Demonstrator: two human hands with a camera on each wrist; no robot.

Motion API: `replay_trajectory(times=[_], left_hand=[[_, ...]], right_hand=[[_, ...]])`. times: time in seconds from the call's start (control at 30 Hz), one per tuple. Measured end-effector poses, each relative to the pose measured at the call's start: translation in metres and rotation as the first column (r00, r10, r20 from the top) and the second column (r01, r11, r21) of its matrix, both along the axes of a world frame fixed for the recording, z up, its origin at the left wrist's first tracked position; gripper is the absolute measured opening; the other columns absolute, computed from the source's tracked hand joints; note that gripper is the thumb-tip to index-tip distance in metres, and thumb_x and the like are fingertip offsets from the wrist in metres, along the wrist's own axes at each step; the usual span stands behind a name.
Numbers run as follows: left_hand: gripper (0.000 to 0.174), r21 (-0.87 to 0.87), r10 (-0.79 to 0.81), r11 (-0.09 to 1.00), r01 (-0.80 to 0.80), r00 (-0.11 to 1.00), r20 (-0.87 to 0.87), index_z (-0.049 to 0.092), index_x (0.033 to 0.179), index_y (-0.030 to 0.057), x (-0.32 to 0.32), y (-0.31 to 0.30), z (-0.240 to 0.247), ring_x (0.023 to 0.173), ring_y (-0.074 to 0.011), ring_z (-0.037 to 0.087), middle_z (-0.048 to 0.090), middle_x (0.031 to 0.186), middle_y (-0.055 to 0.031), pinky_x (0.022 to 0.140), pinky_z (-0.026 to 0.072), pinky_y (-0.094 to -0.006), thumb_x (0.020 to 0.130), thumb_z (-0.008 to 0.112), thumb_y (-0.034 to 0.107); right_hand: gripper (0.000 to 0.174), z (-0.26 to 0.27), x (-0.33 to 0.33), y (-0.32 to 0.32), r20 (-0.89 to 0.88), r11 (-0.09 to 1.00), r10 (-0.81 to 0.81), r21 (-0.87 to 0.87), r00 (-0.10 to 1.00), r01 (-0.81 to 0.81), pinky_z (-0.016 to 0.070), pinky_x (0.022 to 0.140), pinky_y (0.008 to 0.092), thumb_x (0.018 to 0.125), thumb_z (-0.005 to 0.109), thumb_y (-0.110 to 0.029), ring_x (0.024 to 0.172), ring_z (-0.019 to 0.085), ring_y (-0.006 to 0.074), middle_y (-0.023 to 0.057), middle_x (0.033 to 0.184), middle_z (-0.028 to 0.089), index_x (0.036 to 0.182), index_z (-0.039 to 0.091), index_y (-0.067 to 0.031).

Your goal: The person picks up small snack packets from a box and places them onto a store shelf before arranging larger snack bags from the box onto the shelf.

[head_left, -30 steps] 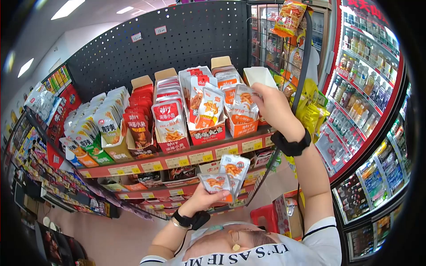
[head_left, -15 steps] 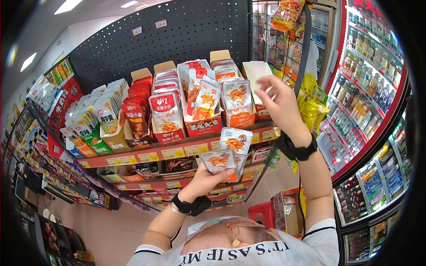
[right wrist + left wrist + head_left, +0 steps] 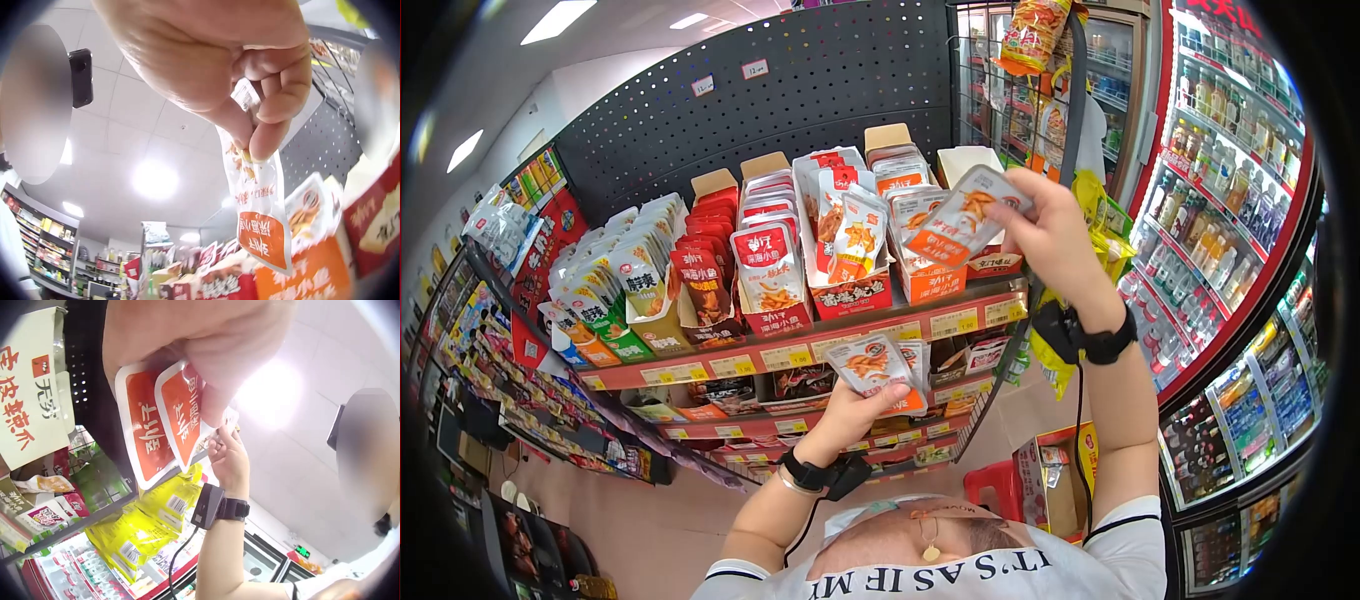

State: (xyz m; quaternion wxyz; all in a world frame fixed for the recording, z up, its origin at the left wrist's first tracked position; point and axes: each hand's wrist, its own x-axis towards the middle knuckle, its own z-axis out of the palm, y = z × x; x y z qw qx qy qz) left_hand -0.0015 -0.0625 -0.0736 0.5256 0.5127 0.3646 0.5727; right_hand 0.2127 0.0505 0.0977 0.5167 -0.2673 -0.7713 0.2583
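Observation:
My right hand (image 3: 1050, 235) pinches one snack packet (image 3: 966, 216) by its upper end, thumb on its face, in front of the top shelf. That packet is silvery with an orange lower end and a picture of small fried fish; in the right wrist view the packet (image 3: 256, 200) hangs from thumb and fingertips. Lower down, my left hand (image 3: 847, 420) grips a few like packets (image 3: 870, 362), fanned, with the thumb across the front one. The left wrist view shows two orange ends of these packets (image 3: 142, 428). Behind the right hand's packet stands an orange display box (image 3: 922, 285) of similar packets.
Boxes of red packets (image 3: 705, 285) and white-and-green packets (image 3: 605, 310) line the shelf to the left. A pale box (image 3: 972, 160) sits at the row's right end. Yellow bags (image 3: 1090, 225) hang on the rack's right side; a drinks fridge (image 3: 1230, 200) stands beyond. Below is a red stool (image 3: 995, 487).
The right hand first held a packet at the orange box, then let go with fingers spread, and now holds a packet lifted out in front. The left hand has shifted slightly left with its packets.

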Motion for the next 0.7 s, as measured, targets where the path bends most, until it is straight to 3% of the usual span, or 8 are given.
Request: replay_trajectory(times=[0.07, 0.13, 0.2, 0.33, 0.47, 0.57, 0.67, 0.7], left_hand=[[0.035, -0.001, 0.015, 1.0, -0.015, 0.999, -0.029, 0.053, 0.111, -0.0008, 0.001, -0.006, 0.005, 0.093, -0.0169, 0.061, 0.062, 0.103, -0.0093, 0.082, 0.0496, -0.0308, 0.079, 0.066, 0.007], [0.035, -0.005, 0.029, 1.0, -0.029, 0.998, -0.058, 0.054, 0.11, -0.0005, 0.003, -0.011, 0.01, 0.091, -0.0171, 0.062, 0.063, 0.101, -0.009, 0.081, 0.0502, -0.0307, 0.078, 0.067, 0.006], [0.036, 0.006, 0.036, 0.999, -0.036, 0.997, -0.073, 0.055, 0.108, -0.0004, 0.004, -0.013, 0.012, 0.088, -0.0168, 0.062, 0.064, 0.099, -0.0083, 0.079, 0.0505, -0.0304, 0.075, 0.069, 0.004], [0.037, 0.013, -0.001, 1.0, 0.002, 0.996, -0.094, 0.055, 0.107, -0.0001, 0.002, -0.013, 0.014, 0.088, -0.0151, 0.062, 0.064, 0.098, -0.0073, 0.079, 0.0505, -0.0295, 0.073, 0.07, 0.002], [0.036, 0.017, 0.009, 1.0, -0.008, 0.997, -0.075, 0.058, 0.107, 0.0004, 0.002, -0.015, 0.015, 0.087, -0.0101, 0.059, 0.064, 0.099, -0.0045, 0.079, 0.0478, -0.0263, 0.074, 0.071, 0.002], [0.036, 0.019, 0.006, 1.0, -0.005, 0.997, -0.074, 0.058, 0.107, 0.001, 0.002, -0.015, 0.014, 0.087, -0.0098, 0.059, 0.064, 0.099, -0.0043, 0.079, 0.0477, -0.0261, 0.074, 0.071, 0.002], [0.036, 0.009, 0.005, 1.0, -0.004, 0.998, -0.064, 0.058, 0.107, 0.0013, 0.004, -0.015, 0.016, 0.086, -0.0097, 0.058, 0.064, 0.099, -0.0042, 0.078, 0.0477, -0.0261, 0.074, 0.071, 0.003], [0.036, 0.01, 0.009, 1.0, -0.008, 0.998, -0.069, 0.058, 0.107, 0.0014, 0.005, -0.014, 0.017, 0.086, -0.0096, 0.058, 0.064, 0.098, -0.0043, 0.078, 0.0477, -0.0262, 0.074, 0.071, 0.003]], right_hand=[[0.019, 0.009, 0.001, 0.01, 0.079, 0.993, 0.109, -0.044, 0.991, -0.106, 0.0435, 0.047, 0.0195, 0.081, 0.061, -0.004, 0.053, 0.053, 0.0062, 0.0049, 0.079, 0.061, 0.098, 0.057, 0.0044], [0.019, 0.007, -0.007, 0.022, 0.119, 0.997, 0.079, -0.017, 0.99, -0.078, 0.0435, 0.047, 0.0203, 0.081, 0.061, -0.004, 0.053, 0.053, 0.0062, 0.0051, 0.079, 0.061, 0.097, 0.056, 0.0049], [0.029, 0.006, -0.014, 0.032, 0.224, 0.992, -0.108, 0.082, 0.969, 0.092, 0.0482, 0.063, 0.031, 0.077, 0.064, -0.01, 0.068, 0.061, 0.0216, 0.0141, 0.085, 0.064, 0.103, 0.058, 0.0019], [0.032, 0.001, -0.027, 0.048, 0.236, 0.985, -0.143, 0.126, 0.961, 0.115, 0.048, 0.072, 0.0342, 0.075, 0.066, -0.012, 0.083, 0.062, 0.0291, 0.0185, 0.093, 0.063, 0.104, 0.059, 0.0009], [0.037, -0.005, -0.033, 0.034, 0.496, 0.994, -0.051, 0.111, 0.867, -0.005, 0.0469, 0.077, 0.0369, 0.073, 0.068, -0.012, 0.09, 0.059, 0.0345, 0.0219, 0.095, 0.061, 0.107, 0.057, -0.0006], [0.041, -0.011, -0.033, 0.027, 0.439, 0.977, -0.107, 0.213, 0.892, 0.012, 0.0468, 0.077, 0.0381, 0.073, 0.067, -0.01, 0.09, 0.059, 0.0353, 0.0215, 0.096, 0.061, 0.109, 0.052, -0.0006], [0.042, -0.011, -0.032, 0.015, 0.091, 0.842, -0.364, 0.459, 0.927, 0.285, 0.047, 0.074, 0.0385, 0.074, 0.066, -0.009, 0.088, 0.059, 0.0328, 0.0163, 0.092, 0.06, 0.111, 0.048, -0.0037], [0.035, -0.008, -0.03, 0.005, 0.019, 0.835, -0.336, 0.468, 0.942, 0.288, 0.0475, 0.071, 0.0378, 0.075, 0.066, -0.012, 0.081, 0.06, 0.0314, 0.014, 0.084, 0.06, 0.106, 0.051, -0.0044]])
